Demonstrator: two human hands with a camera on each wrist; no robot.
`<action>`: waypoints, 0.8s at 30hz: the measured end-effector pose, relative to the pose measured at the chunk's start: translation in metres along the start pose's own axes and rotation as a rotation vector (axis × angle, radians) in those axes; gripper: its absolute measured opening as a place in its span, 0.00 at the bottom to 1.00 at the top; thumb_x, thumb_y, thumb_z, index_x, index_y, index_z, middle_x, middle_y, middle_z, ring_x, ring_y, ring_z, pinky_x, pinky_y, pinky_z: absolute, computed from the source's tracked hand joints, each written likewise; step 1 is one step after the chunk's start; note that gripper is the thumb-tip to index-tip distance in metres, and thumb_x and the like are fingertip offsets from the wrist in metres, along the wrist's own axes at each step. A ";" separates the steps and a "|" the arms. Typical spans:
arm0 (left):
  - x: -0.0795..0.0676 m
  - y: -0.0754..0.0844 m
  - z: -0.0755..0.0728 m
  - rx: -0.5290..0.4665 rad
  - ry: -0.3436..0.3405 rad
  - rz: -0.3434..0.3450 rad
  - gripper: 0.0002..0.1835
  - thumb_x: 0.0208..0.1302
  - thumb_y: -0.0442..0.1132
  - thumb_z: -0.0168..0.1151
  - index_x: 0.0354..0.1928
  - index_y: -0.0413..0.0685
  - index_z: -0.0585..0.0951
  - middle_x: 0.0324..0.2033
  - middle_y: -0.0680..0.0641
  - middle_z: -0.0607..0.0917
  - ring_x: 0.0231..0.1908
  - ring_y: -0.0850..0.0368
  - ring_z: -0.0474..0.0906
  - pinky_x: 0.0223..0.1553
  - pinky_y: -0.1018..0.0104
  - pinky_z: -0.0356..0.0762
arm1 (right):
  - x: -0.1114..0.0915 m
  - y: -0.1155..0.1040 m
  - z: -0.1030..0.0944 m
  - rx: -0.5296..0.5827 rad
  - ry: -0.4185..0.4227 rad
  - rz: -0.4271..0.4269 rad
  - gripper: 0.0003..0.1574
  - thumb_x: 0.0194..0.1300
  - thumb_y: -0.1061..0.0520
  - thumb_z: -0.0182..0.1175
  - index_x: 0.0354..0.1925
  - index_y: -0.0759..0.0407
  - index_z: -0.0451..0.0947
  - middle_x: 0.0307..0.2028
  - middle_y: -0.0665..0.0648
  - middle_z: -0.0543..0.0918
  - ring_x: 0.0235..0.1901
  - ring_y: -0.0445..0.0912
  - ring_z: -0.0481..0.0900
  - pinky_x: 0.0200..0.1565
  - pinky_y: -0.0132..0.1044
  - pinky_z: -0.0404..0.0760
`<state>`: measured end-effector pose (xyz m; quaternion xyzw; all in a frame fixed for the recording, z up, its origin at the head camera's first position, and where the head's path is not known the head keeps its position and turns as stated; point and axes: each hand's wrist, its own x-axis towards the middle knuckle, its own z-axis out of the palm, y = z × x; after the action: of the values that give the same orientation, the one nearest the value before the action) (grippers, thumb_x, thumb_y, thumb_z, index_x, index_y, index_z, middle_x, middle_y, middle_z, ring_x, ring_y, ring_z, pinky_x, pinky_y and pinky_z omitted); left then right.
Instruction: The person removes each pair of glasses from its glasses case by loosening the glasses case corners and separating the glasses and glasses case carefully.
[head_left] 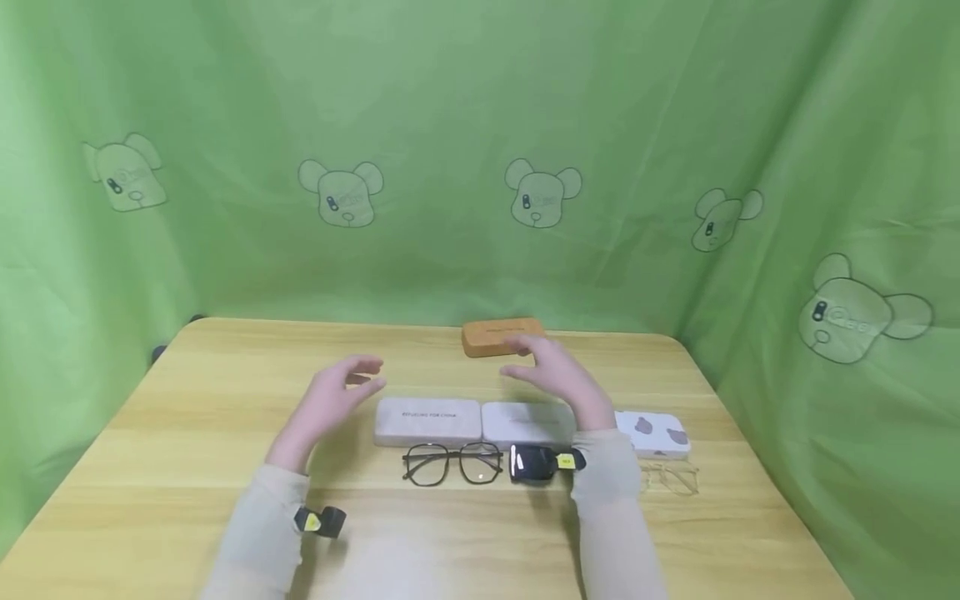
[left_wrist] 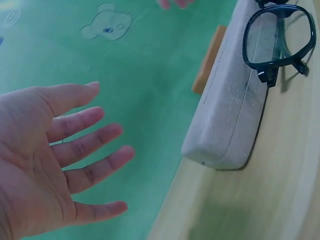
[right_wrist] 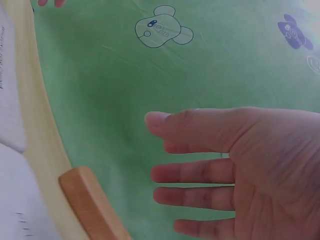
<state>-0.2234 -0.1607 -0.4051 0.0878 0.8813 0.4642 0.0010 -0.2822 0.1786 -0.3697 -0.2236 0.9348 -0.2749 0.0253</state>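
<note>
On my feed the left grip (head_left: 333, 402) hung spread, left of centre; black glasses (head_left: 453, 454) lay lower centre, the orange case (head_left: 491, 337) near centre, the right grip (head_left: 557, 368), also spread, right of centre. I judged this a hovering step; grasping called for lowering first.

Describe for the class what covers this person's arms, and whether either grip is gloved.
The left sleeve and right sleeve are long and pale greyish. A black device sits over each: left device and right device, the latter with a glossy, roughly rectangular face. Each bears a yellow label, its marking unreadably small. The left grip and right grip wear no glove.
</note>
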 end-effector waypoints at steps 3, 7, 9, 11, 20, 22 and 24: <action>0.009 0.005 0.000 0.006 0.004 0.019 0.25 0.68 0.48 0.59 0.63 0.45 0.73 0.60 0.40 0.79 0.59 0.40 0.76 0.62 0.44 0.73 | 0.005 -0.004 -0.007 -0.011 0.024 -0.011 0.36 0.63 0.49 0.64 0.65 0.63 0.69 0.59 0.66 0.78 0.60 0.61 0.76 0.63 0.57 0.74; 0.022 0.012 0.001 0.045 0.008 0.040 0.27 0.67 0.51 0.59 0.63 0.45 0.73 0.61 0.41 0.79 0.60 0.41 0.75 0.63 0.43 0.73 | 0.014 -0.006 -0.017 -0.050 0.043 -0.024 0.37 0.62 0.51 0.65 0.66 0.64 0.68 0.60 0.68 0.77 0.60 0.62 0.75 0.63 0.58 0.74; 0.028 0.015 0.001 0.067 0.009 0.050 0.27 0.67 0.53 0.59 0.63 0.46 0.74 0.61 0.42 0.79 0.61 0.42 0.75 0.63 0.43 0.72 | 0.019 -0.006 -0.021 -0.075 0.035 -0.025 0.39 0.62 0.50 0.65 0.66 0.64 0.67 0.62 0.68 0.75 0.61 0.63 0.73 0.64 0.58 0.72; 0.035 0.018 0.003 0.089 0.008 0.061 0.28 0.67 0.55 0.58 0.63 0.47 0.74 0.61 0.43 0.79 0.61 0.43 0.74 0.63 0.44 0.72 | 0.023 -0.005 -0.025 -0.113 0.023 -0.024 0.40 0.62 0.50 0.65 0.67 0.63 0.65 0.64 0.68 0.73 0.64 0.63 0.71 0.66 0.59 0.69; 0.069 0.036 0.012 0.209 -0.009 0.136 0.32 0.66 0.54 0.59 0.67 0.47 0.69 0.67 0.44 0.72 0.68 0.44 0.66 0.71 0.45 0.62 | 0.039 0.019 -0.045 -0.280 0.001 0.017 0.47 0.61 0.45 0.65 0.71 0.59 0.60 0.70 0.69 0.63 0.69 0.67 0.60 0.69 0.66 0.59; 0.076 0.039 0.013 0.233 -0.012 0.153 0.33 0.66 0.54 0.59 0.68 0.46 0.68 0.69 0.43 0.70 0.69 0.44 0.64 0.72 0.45 0.60 | 0.042 0.027 -0.048 -0.310 -0.013 0.034 0.49 0.60 0.43 0.66 0.72 0.58 0.58 0.71 0.69 0.61 0.70 0.67 0.58 0.69 0.66 0.58; 0.083 0.040 0.013 0.255 -0.018 0.163 0.35 0.65 0.55 0.60 0.69 0.46 0.66 0.69 0.43 0.69 0.70 0.44 0.63 0.73 0.46 0.59 | 0.046 0.033 -0.050 -0.321 -0.033 0.049 0.52 0.60 0.43 0.66 0.73 0.57 0.56 0.72 0.70 0.59 0.70 0.67 0.57 0.69 0.67 0.56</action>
<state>-0.2978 -0.1151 -0.3732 0.1626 0.9231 0.3462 -0.0400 -0.3456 0.2091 -0.3411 -0.2062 0.9713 -0.1177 0.0113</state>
